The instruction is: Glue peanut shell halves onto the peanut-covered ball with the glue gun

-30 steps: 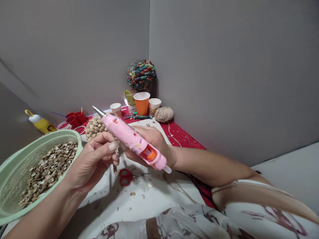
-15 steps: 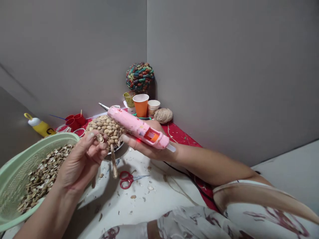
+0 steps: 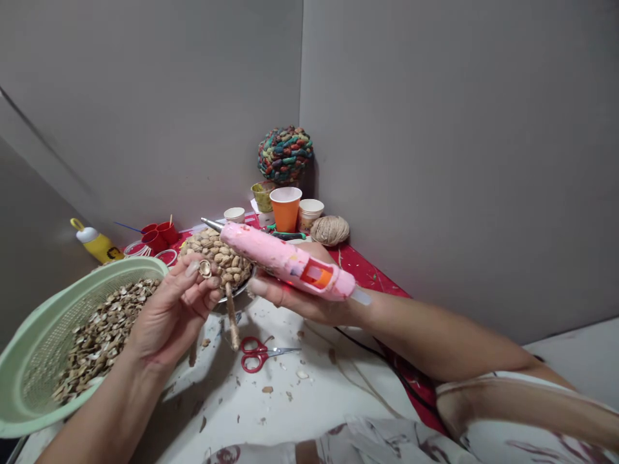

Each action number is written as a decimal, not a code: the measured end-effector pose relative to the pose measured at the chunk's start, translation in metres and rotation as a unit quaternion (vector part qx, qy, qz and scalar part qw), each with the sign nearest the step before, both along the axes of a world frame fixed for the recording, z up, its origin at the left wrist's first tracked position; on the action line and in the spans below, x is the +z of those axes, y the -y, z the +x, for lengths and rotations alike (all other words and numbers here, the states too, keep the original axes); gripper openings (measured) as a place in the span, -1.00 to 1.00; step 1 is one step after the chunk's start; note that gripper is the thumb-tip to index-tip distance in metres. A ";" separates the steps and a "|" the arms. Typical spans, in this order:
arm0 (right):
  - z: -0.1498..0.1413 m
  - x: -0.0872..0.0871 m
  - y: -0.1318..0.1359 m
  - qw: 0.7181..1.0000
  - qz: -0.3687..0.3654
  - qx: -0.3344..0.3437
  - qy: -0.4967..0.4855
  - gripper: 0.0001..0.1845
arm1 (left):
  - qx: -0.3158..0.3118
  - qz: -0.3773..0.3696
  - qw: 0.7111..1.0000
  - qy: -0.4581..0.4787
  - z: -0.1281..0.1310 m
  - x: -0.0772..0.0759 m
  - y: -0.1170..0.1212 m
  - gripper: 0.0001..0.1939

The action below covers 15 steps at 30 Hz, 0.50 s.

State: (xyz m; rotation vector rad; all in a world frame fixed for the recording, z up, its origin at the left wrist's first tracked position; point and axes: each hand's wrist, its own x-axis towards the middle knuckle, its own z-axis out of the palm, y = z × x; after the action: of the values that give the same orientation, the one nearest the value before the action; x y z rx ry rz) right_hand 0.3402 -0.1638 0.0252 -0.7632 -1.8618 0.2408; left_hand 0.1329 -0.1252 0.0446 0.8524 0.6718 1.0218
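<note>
Between the thumb and fingers of my left hand [image 3: 171, 306] is a small piece of nut shell [image 3: 206, 269], its hollow side showing. My right hand [image 3: 294, 299] is wrapped round a pink hot glue gun [image 3: 283, 258], whose metal nozzle points up and left, above the peanut-covered ball. A clear glue stick [image 3: 361, 296] pokes out of its back end. Behind both hands sits the ball covered with peanuts [image 3: 235, 261], partly hidden, on a dish with a shiny rim. A twine-wrapped stem [image 3: 233, 319] sticks out from the ball toward me.
A green basket [image 3: 29, 386] of broken shells stands at left. Red-handled scissors [image 3: 256, 354] and shell bits lie on the white table. Behind are a twine ball [image 3: 330, 230], an orange cup [image 3: 285, 211], a multicoloured ball [image 3: 285, 153], red cups [image 3: 155, 240] and a yellow bottle [image 3: 99, 245].
The whole view has shifted, so things sit a little further right. Both hands keep their hold on the shell and the glue gun, almost unchanged in pose.
</note>
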 end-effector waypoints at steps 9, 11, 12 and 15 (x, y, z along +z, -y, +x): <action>-0.010 -0.019 -0.006 0.998 0.050 0.016 -0.047 -0.81 | -0.032 0.064 0.996 -0.056 0.009 -0.014 0.005 -0.70; -0.009 -0.020 -0.007 0.996 0.072 0.031 -0.041 -0.78 | -0.020 0.077 0.995 -0.062 0.010 -0.016 0.007 -0.70; -0.008 -0.020 -0.008 0.994 0.089 0.044 -0.034 -0.78 | -0.014 0.081 0.994 -0.065 0.011 -0.017 0.008 -0.69; -0.005 -0.020 -0.010 0.990 0.123 0.063 -0.002 -0.81 | -0.003 0.090 0.993 -0.077 0.011 -0.020 0.008 -0.69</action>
State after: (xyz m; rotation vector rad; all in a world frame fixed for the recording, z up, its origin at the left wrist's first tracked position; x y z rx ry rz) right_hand 0.3352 -0.1536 0.0054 -0.4760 -1.8957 0.0904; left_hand 0.1440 -0.1331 0.0242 1.0995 0.7138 1.0284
